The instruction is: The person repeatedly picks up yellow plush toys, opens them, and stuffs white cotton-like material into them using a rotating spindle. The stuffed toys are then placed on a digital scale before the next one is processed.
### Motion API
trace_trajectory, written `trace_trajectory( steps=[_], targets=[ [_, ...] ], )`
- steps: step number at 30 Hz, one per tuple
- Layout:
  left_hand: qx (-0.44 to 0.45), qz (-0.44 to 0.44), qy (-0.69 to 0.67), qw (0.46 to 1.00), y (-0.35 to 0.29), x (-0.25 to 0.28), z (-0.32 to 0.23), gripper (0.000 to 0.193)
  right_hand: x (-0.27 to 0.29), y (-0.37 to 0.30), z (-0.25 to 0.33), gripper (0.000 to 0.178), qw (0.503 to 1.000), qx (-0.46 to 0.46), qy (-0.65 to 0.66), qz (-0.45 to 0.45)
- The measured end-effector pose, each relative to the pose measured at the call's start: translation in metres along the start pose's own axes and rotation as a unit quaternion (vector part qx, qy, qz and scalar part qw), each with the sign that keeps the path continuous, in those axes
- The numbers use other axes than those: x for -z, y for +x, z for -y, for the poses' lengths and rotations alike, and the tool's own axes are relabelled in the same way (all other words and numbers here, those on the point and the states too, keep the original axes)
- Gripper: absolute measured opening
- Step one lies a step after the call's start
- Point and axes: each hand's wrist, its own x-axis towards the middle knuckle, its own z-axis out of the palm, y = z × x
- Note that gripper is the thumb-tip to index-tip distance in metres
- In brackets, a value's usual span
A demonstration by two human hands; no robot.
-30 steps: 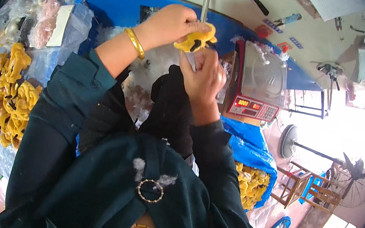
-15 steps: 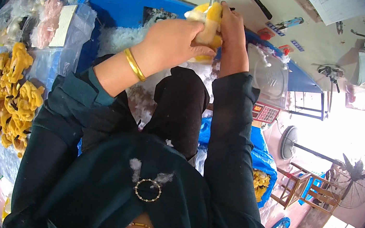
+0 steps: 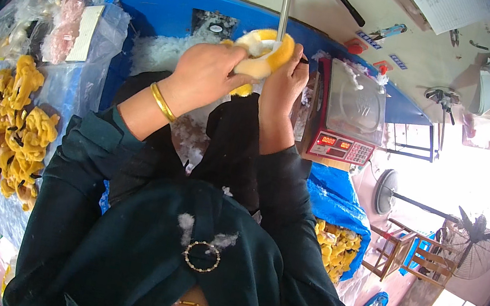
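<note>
Between my hands is a yellow and white plush toy skin (image 3: 283, 55), its round opening turned upward and white fluff showing inside. A thin metal tube (image 3: 286, 6) comes down from the machine on the wall, and its lower end meets the opening. My left hand (image 3: 203, 73) grips the plush from the left, thumb across its near side. On the other side, my right hand (image 3: 283, 91) is closed at the plush's right edge. A small dark bit shows by its fingertips; I cannot make out what it is.
Several floppy yellow plush skins (image 3: 16, 132) lie heaped at the left. A red digital scale (image 3: 350, 116) stands at the right, above a blue sack (image 3: 341, 199) of yellow plush pieces (image 3: 336, 248). Loose white stuffing (image 3: 161, 53) lies along the blue bin (image 3: 153, 2).
Both hands have drawn the plush down the tube toward me, so more tube shows. Its opening is now visible. My right forearm has moved inward, uncovering the scale.
</note>
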Motion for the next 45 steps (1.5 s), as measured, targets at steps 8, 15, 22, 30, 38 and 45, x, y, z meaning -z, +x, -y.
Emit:
trace_trajectory(
  steps=[8, 15, 22, 30, 38, 45],
  targets=[
    [-0.007, -0.032, -0.126, 0.991, -0.029, 0.010, -0.025, 0.035, 0.030, -0.033, 0.015, 0.030, 0.994, -0.007, 0.008, 0.108],
    [0.291, 0.082, -0.502, 0.811, -0.001, 0.001, -0.016, 0.044, 0.012, 0.051, 0.000, 0.038, 0.876, -0.309, 0.259, 0.265],
    [0.293, 0.137, -0.527, 0.786, 0.017, -0.007, -0.024, 0.043, 0.007, 0.065, -0.021, 0.031, 0.900, -0.240, 0.223, 0.286],
    [0.109, -0.012, 0.034, 0.993, 0.057, -0.059, -0.001, 0.016, -0.033, 0.143, -0.057, 0.019, 0.940, 0.099, -0.029, 0.325],
    [0.023, 0.002, 0.056, 0.998, 0.026, -0.052, -0.006, 0.018, -0.014, 0.092, -0.040, 0.020, 0.961, -0.033, 0.061, 0.269],
    [0.322, 0.145, -0.629, 0.692, 0.050, -0.015, -0.013, 0.032, -0.031, 0.133, -0.023, 0.032, 0.967, 0.048, -0.188, 0.165]
  ],
)
